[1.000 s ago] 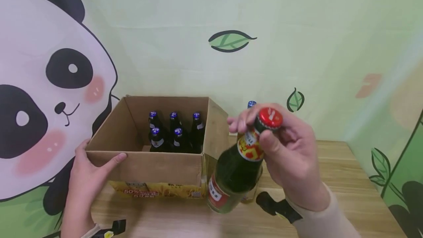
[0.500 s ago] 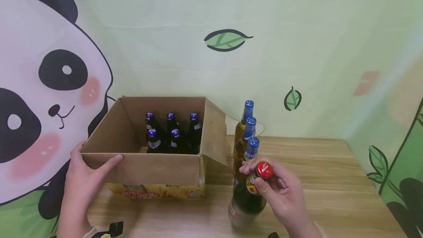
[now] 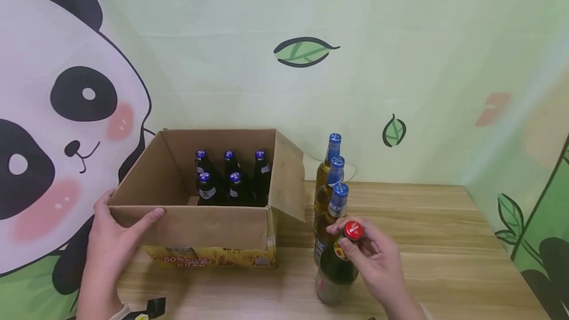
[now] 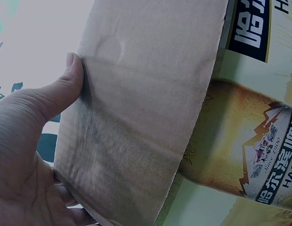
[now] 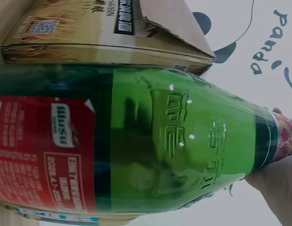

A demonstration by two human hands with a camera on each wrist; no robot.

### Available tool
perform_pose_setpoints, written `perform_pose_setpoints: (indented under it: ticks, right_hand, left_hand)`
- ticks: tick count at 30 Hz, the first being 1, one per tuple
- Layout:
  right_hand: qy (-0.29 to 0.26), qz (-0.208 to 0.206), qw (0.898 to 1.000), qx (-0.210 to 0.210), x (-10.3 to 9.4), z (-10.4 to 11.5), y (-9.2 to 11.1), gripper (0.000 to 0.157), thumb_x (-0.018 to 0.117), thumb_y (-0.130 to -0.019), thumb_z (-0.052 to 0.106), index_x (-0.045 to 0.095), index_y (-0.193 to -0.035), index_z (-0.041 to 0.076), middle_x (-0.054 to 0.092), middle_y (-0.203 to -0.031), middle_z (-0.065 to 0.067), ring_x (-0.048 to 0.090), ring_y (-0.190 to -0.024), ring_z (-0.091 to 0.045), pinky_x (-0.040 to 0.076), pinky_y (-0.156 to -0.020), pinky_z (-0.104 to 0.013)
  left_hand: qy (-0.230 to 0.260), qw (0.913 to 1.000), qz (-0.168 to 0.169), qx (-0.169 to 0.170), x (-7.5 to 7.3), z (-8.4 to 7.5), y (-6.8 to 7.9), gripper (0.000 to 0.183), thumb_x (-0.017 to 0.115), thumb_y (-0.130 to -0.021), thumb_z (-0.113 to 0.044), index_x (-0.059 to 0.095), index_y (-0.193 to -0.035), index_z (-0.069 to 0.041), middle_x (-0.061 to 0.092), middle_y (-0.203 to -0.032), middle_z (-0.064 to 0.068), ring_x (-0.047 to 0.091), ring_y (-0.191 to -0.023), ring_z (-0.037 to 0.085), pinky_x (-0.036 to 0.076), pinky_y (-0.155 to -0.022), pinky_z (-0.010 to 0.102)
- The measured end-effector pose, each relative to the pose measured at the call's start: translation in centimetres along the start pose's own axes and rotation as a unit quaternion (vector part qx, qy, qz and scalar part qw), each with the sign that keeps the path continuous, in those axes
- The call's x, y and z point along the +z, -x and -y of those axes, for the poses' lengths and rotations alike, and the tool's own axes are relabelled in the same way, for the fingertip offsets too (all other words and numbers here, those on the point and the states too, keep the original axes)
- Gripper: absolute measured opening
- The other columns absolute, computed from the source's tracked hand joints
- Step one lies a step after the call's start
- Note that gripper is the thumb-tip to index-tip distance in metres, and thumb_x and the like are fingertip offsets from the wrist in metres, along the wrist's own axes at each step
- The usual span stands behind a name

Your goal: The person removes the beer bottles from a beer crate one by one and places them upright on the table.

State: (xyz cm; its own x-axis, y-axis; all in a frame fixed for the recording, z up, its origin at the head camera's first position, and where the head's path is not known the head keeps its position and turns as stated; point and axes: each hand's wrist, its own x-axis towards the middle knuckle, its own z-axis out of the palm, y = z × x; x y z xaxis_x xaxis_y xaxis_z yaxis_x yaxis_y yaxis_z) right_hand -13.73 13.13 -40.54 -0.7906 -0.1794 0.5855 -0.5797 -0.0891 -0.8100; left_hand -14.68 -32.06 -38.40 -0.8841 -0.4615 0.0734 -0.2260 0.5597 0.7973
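Note:
By its neck, just under the red cap, my right hand (image 3: 380,260) grips a green glass beer bottle (image 3: 334,270). The bottle looks upright at the front of a row of three blue-capped beer bottles (image 3: 339,201); whether its base touches the table cannot be told. In the right wrist view its red label (image 5: 66,150) and embossed green glass fill the picture. My left hand (image 3: 111,246) holds the cardboard box (image 3: 209,226) at its front left corner. The left wrist view has the thumb over the edge of the brown flap (image 4: 136,103), fingers partly hidden behind it.
Inside the box, several dark bottles (image 3: 208,194) with blue caps stand toward the right side. A side flap (image 3: 288,181) sticks out to the right, near the bottle row. The wooden table (image 3: 435,241) runs back to a printed panda backdrop (image 3: 426,63).
My right hand has lowered the green bottle and moved it right, to the front of the blue-capped row, turning it from tilted to upright. The left hand has kept its hold on the box.

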Motion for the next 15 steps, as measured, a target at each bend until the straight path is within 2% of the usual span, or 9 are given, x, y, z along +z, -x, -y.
perform_pose_setpoints:
  ticks: [7, 15]
  right_hand:
    - [0.012, -0.004, 0.999, 0.037, -0.3, -0.8, 0.6, 0.021, 0.059, -0.092, -0.015, 0.062, -0.112, -0.007, 0.068, -0.108, -0.023, 0.068, -0.108, -0.020, 0.054, -0.097, -0.031]
    - [0.001, 0.000, 0.999, 0.041, -0.4, -1.4, 0.6, 0.022, 0.057, -0.094, -0.014, 0.062, -0.115, -0.008, 0.070, -0.111, -0.018, 0.067, -0.111, -0.022, 0.053, -0.098, -0.030]
  left_hand:
    - [0.000, 1.0000, -0.001, -0.002, 0.0, 0.2, 0.0, 0.122, 0.082, -0.079, -0.054, 0.001, -0.162, -0.015, 0.028, -0.156, 0.030, 0.034, -0.137, 0.051, 0.028, -0.109, 0.071]
    - [0.001, 1.0000, -0.006, 0.002, 0.0, 0.2, -0.1, 0.121, 0.082, -0.079, -0.053, 0.001, -0.162, -0.014, 0.029, -0.155, 0.031, 0.035, -0.137, 0.051, 0.028, -0.110, 0.070]
